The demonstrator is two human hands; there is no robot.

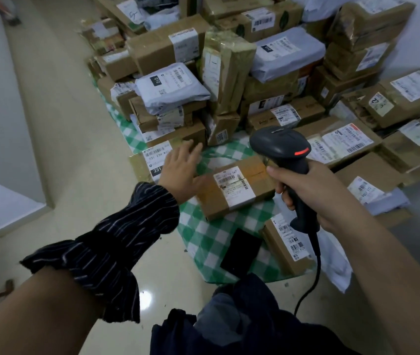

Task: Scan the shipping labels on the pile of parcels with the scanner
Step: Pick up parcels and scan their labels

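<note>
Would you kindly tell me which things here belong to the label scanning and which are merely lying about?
Job: black corded handheld scanner, gripped by the right hand; flat brown cardboard parcel with white label, beside the open left hand; pile of taped cardboard boxes and grey mailer bags.
Lying about: green-and-white checked cloth; flat black rectangular object on it.

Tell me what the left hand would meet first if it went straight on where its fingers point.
Probably the small brown parcel just beyond the fingertips of the left hand, up and to the right in the picture. Depth is unclear, so the hand might pass above it.
</note>
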